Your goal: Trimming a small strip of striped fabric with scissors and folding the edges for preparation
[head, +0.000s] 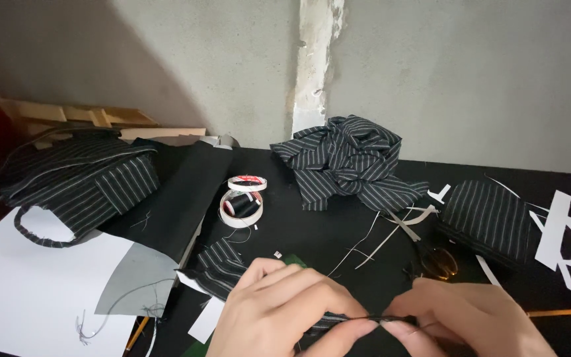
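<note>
Striped fabric strip, narrow and dark, lies stretched between the two hands at the near edge of the black table. The left hand pinches its left part between thumb and curled fingers; the right hand pinches its right end, fingertips pressed together. Just left of the left hand sits a small striped scrap on white paper bits, and further left a large white sheet with a grey piece on it. Beyond the right hand lie scissors with gold handles and a folded striped piece, with white paper offcuts to the right. Mid-table stand two tape rolls. Farther off are a crumpled striped heap, a striped bag at left, wooden slats, and a bare grey concrete wall.
</note>
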